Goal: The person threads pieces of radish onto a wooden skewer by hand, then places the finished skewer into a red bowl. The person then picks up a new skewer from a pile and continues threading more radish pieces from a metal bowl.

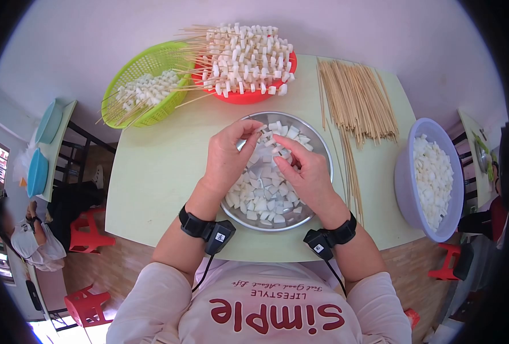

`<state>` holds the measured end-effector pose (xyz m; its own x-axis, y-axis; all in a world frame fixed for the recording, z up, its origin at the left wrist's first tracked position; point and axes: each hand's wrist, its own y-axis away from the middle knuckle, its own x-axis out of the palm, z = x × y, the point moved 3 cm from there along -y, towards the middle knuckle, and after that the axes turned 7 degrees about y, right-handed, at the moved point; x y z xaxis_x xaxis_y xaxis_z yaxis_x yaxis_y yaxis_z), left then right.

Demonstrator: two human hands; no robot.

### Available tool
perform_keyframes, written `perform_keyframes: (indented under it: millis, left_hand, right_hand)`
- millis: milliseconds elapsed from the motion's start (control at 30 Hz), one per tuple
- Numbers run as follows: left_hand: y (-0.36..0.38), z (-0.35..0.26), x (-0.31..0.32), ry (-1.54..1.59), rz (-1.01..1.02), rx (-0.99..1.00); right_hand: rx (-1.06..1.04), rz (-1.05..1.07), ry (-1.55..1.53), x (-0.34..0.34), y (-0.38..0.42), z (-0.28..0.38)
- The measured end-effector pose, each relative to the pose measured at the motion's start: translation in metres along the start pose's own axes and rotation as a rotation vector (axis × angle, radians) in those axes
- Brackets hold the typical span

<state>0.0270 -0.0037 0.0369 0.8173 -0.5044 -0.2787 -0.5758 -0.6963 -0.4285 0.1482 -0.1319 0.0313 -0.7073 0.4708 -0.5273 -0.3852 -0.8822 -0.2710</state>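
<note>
My left hand [230,150] is closed, its thumb and fingertips pinched over the far side of a metal bowl [266,229]. Opposite it, my right hand [306,167] pinches with thumb and index finger. Between the fingertips runs a short row of white chunks [269,139], apparently threaded on a skewer; the stick itself is mostly hidden. Loose white chunks [266,198] lie below in the bowl. Each wrist wears a black strap with a small device.
Behind the bowl, a red basin [246,98] is piled with loaded skewers [246,60], beside a green basket [145,62] holding more. Bare bamboo sticks [357,97] lie at back right. A purple basin [404,178] of white chunks stands at the right edge. Another person sits far left.
</note>
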Motion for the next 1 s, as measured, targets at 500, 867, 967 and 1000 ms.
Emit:
perform_keyframes:
  millis: [500,867,967,1000]
  left_hand:
    - [0.001,-0.001,-0.001,-0.059,0.003,0.068]
    - [-0.002,0.011,-0.008,-0.229,0.082,-0.042]
    - [0.002,0.017,-0.003,-0.506,0.369,0.081]
    - [0.005,0.018,-0.002,-0.575,0.414,0.094]
  right_hand:
    - [0.045,0.028,-0.062,0.002,0.000,-0.005]
    - [0.053,-0.104,0.000,-0.003,-0.003,-0.010]
    - [-0.004,-0.123,0.050,-0.003,-0.004,-0.006]
    - [0.020,-0.108,0.028,-0.002,-0.003,-0.008]
